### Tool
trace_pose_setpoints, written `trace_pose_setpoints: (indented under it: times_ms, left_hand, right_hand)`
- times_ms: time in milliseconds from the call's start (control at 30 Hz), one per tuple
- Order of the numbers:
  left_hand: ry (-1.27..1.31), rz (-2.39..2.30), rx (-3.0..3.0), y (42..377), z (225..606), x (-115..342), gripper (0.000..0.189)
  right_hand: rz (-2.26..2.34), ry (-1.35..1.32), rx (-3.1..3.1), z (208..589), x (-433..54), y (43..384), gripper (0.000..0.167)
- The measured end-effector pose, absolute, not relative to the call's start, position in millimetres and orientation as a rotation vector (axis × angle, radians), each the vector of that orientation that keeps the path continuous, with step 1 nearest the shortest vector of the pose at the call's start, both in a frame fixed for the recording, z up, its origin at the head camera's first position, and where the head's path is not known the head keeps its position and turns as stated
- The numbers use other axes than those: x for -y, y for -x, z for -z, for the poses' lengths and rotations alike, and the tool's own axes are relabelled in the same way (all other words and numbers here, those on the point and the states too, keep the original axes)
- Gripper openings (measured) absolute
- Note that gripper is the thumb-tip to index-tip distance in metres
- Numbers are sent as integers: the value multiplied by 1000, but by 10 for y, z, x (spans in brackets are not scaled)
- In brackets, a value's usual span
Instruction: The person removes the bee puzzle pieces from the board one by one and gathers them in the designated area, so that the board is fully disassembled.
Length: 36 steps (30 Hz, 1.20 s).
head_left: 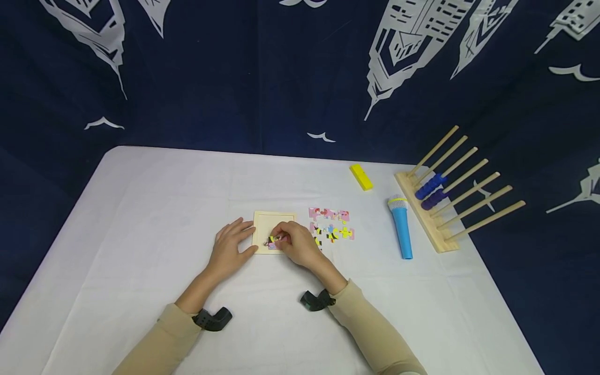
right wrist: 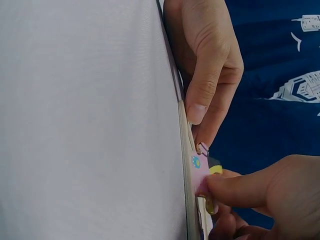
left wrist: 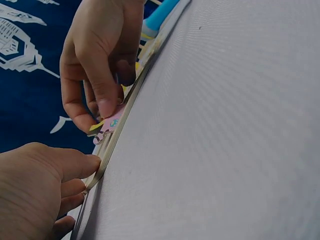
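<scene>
A square, light wooden puzzle tray (head_left: pixel 263 223) lies on the white table. My left hand (head_left: pixel 229 245) rests at its left side, thumb near the lower corner and fingers along the edge. Over the tray's lower part, my right hand (head_left: pixel 298 244) pinches a small yellow-and-black puzzle piece (right wrist: pixel 216 170) between thumb and fingers. Below that piece, a pink puzzle piece (right wrist: pixel 199 172) with a blue-green spot sits in the tray by its near rim. Right of the tray lie several loose puzzle pieces (head_left: pixel 346 233), pink and yellow, some partly hidden by my right hand.
A blue toy microphone (head_left: pixel 401 229) lies to the right. Beyond it stands a wooden peg rack (head_left: pixel 428 216) with blue and purple beads on two of its pegs. A yellow block (head_left: pixel 361 177) lies near the table's back edge, before a dark blue printed curtain (head_left: pixel 225 78).
</scene>
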State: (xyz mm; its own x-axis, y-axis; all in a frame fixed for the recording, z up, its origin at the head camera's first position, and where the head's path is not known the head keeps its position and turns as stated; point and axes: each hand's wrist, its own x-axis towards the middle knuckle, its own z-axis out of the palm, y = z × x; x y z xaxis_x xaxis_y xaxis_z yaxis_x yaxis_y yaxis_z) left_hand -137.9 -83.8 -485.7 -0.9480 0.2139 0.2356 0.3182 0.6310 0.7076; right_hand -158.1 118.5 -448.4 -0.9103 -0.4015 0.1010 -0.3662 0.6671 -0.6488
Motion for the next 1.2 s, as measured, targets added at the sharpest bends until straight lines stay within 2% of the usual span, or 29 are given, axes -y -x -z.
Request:
trace_pose_setpoints:
  times_ms: [267, 467, 867, 1200]
  left_hand:
    - [447, 1206, 2715, 1380, 4854, 822, 49]
    - [442, 1228, 2711, 1373, 4864, 815, 49]
    - [436, 1223, 2714, 1379, 4853, 826, 49]
    - [440, 1241, 2710, 1372, 4860, 818, 49]
  right_hand:
    - [1345, 519, -2656, 4284, -1235, 1576, 9]
    - [1354, 400, -2651, 4126, -1502, 1584, 9]
    - [1338, 129, -2693, 4214, -2357, 1511, 10]
    - [1181, 69, -2719, 4344, -2459, 1489, 6]
